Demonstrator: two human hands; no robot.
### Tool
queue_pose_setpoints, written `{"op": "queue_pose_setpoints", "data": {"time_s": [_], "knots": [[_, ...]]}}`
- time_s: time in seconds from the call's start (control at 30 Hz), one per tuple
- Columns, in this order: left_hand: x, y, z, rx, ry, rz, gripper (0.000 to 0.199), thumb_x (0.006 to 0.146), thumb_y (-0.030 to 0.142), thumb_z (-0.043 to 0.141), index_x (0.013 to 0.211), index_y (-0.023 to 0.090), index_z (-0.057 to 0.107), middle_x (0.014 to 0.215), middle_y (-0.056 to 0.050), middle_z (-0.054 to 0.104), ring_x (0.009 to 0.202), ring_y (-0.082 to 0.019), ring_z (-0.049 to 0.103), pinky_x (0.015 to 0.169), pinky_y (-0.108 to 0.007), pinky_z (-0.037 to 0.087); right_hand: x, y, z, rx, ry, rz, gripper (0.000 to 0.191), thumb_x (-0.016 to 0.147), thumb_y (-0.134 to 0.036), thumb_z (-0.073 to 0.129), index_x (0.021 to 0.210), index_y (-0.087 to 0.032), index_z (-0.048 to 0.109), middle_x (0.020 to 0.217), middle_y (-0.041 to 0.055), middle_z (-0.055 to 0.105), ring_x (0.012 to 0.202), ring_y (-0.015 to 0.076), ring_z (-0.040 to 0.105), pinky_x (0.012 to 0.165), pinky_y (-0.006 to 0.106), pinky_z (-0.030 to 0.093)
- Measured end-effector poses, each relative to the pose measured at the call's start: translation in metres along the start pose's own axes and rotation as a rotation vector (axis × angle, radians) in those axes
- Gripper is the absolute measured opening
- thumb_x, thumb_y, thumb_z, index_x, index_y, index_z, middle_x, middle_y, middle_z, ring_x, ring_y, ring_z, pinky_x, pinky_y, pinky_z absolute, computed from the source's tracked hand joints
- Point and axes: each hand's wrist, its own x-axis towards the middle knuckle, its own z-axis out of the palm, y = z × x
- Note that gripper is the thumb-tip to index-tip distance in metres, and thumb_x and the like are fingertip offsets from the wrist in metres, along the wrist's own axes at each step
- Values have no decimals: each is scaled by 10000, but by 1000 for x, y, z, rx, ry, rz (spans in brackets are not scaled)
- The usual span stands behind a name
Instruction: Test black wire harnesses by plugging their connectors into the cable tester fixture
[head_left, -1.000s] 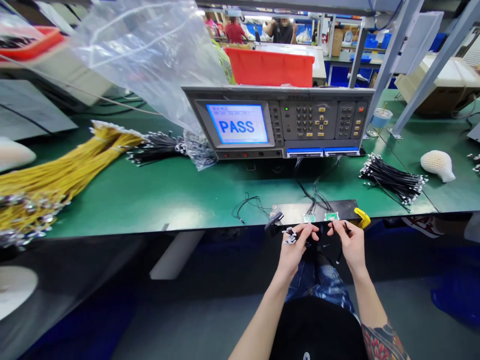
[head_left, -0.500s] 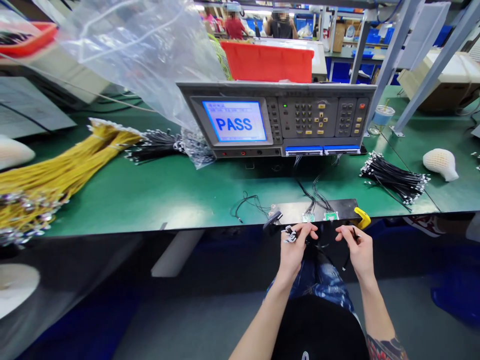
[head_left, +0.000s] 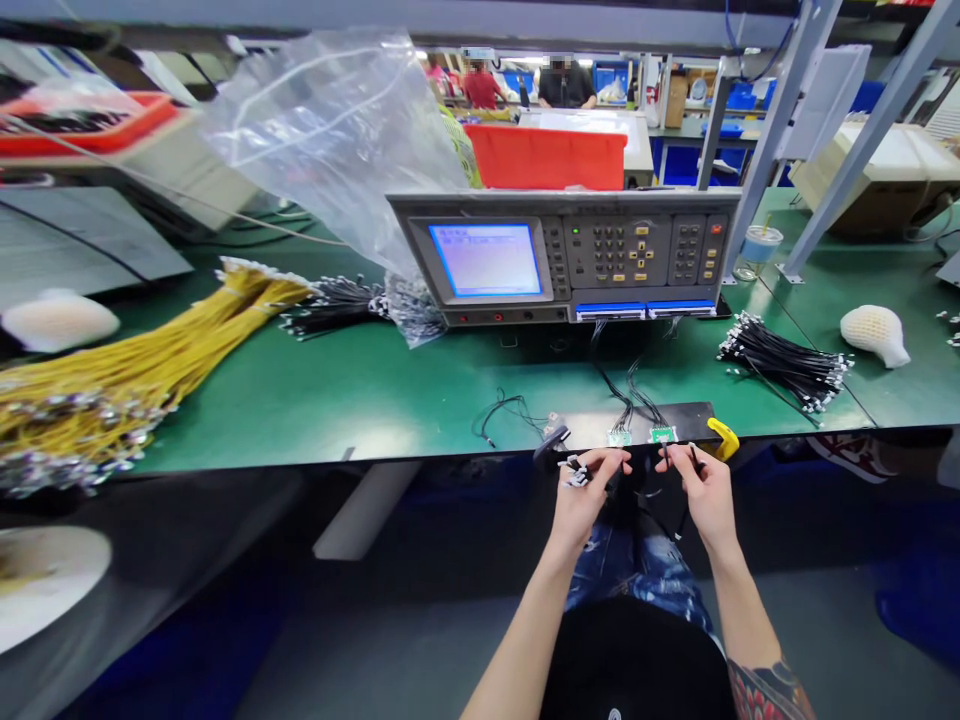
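Observation:
My left hand (head_left: 579, 505) is closed around several black cables whose white connectors (head_left: 576, 472) stick out past the knuckles. Its thumb and forefinger are pinched just below the left green circuit board (head_left: 619, 438). My right hand (head_left: 709, 500) pinches a black cable (head_left: 680, 524) near the right green circuit board (head_left: 663, 435), and the cable's loose end hangs below the fingers. Whether that cable touches the board is too small to tell. Both boards sit on a dark plate (head_left: 694, 415) at the bench edge, wired to the grey tester (head_left: 645, 290) behind.
Black cables with white ends (head_left: 784, 360) lie to the right, and yellow cables (head_left: 172, 355) to the left. A yellow clamp handle (head_left: 723, 438) and a dark handle (head_left: 553, 440) flank the plate. Behind the tester stands a red bin (head_left: 547, 158). Two people are in the background.
The word PASS has gone from the tester's screen. My right hand has moved left and up, closer to the right board. My left hand stays pinched by the left board. The view has shifted slightly.

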Motion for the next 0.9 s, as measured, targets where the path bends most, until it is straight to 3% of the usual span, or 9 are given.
{"op": "queue_pose_setpoints", "data": {"time_s": [0.1,0.17,0.23,0.33,0.47,0.6,0.73,0.9], "knots": [[-6,6,-5,-5,-139,1,330,768,479,818,660,171,774,615,-55,696,543,-137,550,460,-218,321,1,-2,9,86,-95,52,427,921,-584,692,817,-174,751,653,40,724,507,128,486,496,262,370],[-12,9,-9,-17,-219,-54,348,778,493,825,676,165,773,618,-55,690,511,-116,500,441,-212,264,0,-4,8,202,-198,108,488,884,-662,714,751,-195,666,502,-26,570,438,102,358,454,250,290],[-17,9,-12,-45,-270,-123,389,791,544,825,770,157,797,669,-55,710,441,-69,373,416,-213,172,-3,-9,2,310,-268,127,516,868,-690,729,701,-227,573,442,-88,393,432,101,307,463,254,319],[-24,9,-15,-79,-348,-209,481,774,626,829,882,158,804,710,-39,718,396,-28,233,404,-219,118,-10,-19,-10,390,-260,83,503,916,-670,692,707,-255,500,495,-104,302,472,127,373,512,279,424],[-28,10,-9,-14,-454,-238,428,795,583,816,809,156,792,637,-28,696,391,-44,264,407,-219,159,-18,-31,-13,221,-238,20,403,897,-601,751,803,-232,617,589,-94,375,453,78,247,413,224,272],[-30,11,1,29,-469,-126,313,801,450,811,657,176,760,620,-55,712,558,-172,588,533,-260,440,-23,-33,0,40,-430,1,254,866,-406,799,1041,-223,813,565,-66,527,435,82,378,429,219,338],[-30,8,3,-2,-507,-138,262,779,421,845,717,170,800,651,-59,729,645,-217,665,664,-314,531,-25,-33,10,51,-454,10,191,865,-379,780,871,-209,868,699,36,757,442,124,553,429,244,437],[-31,4,-1,-71,-566,-174,315,741,462,894,714,164,795,681,-57,723,612,-184,617,633,-294,512,-25,-34,9,33,-423,-53,167,829,-371,835,864,-214,880,655,31,721,459,127,540,423,245,425]]}}
